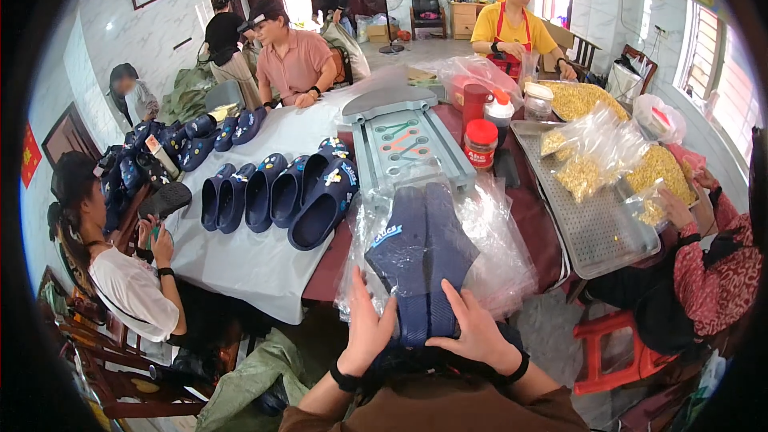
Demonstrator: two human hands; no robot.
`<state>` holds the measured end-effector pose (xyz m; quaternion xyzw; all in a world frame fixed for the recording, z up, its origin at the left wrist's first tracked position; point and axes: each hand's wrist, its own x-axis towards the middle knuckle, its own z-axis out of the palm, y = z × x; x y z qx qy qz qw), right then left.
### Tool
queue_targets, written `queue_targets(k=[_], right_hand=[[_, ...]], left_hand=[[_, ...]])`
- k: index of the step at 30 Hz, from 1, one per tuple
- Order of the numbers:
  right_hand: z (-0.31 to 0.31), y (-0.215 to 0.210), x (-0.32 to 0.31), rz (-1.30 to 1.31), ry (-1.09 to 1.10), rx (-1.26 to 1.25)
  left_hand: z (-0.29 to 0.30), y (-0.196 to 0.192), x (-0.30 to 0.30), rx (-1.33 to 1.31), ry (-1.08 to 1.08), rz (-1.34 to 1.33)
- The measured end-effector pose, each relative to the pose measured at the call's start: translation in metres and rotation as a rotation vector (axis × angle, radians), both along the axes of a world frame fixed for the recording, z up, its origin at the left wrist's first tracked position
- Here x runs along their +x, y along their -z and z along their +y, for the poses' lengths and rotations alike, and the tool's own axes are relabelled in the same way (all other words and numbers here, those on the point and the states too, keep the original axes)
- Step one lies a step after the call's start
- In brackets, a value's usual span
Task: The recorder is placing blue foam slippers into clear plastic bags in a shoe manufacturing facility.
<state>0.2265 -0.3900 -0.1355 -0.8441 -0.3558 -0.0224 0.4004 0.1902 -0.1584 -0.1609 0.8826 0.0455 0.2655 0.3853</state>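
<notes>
A pair of navy clogs [426, 248] lies sole to side in a clear plastic bag in front of me, on top of a pile of clear plastic bags [500, 248]. A light-blue decoration sits on the left clog. My left hand [369, 326] is open along the left side of the bagged pair, its fingers stretched out and its thumb near the clog. On the other side, my right hand [474, 330] rests against the near right edge with thumb and fingers spread. Neither hand is wrapped round the pair.
Several loose navy clogs [320, 206] stand on a white sheet [248, 260] to the left. Beyond the bags is a grey plastic stand [412, 144]. A red-lidded jar [481, 144] and a metal tray [588, 228] are right; a red stool [620, 352] stands below. Several people work around.
</notes>
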Motion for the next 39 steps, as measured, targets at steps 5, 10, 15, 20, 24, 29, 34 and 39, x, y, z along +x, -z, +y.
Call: queue_targets(k=[5,10,15,20,24,29,34,39], right_hand=[[-0.002,0.0,0.002,0.11,0.055,0.059],[-0.002,-0.006,0.004,0.089,-0.162,0.137],[-0.026,-0.013,0.013,-0.126,-0.062,0.019],[-0.012,-0.018,0.046,-0.516,0.589,0.106],[-0.029,0.015,0.065,-0.383,0.481,-0.038],[-0.025,0.024,0.045,-0.209,0.214,-0.034],[-0.024,0.011,0.023,-0.038,-0.071,0.106],[-0.041,0.01,0.019,0.092,0.18,0.125]], left_hand=[[-0.014,-0.033,-0.043,-0.18,0.179,-0.034],[-0.037,-0.022,-0.048,0.133,0.288,0.173],[-0.03,-0.022,-0.032,0.129,0.24,0.256],[-0.03,-0.027,-0.033,0.14,0.217,0.267],[-0.032,-0.03,-0.03,0.134,0.227,0.266],[-0.035,-0.03,-0.025,0.1,0.226,0.16],[-0.035,-0.03,-0.007,-0.022,0.242,0.051],[-0.037,-0.024,0.006,-0.015,0.261,0.195]])
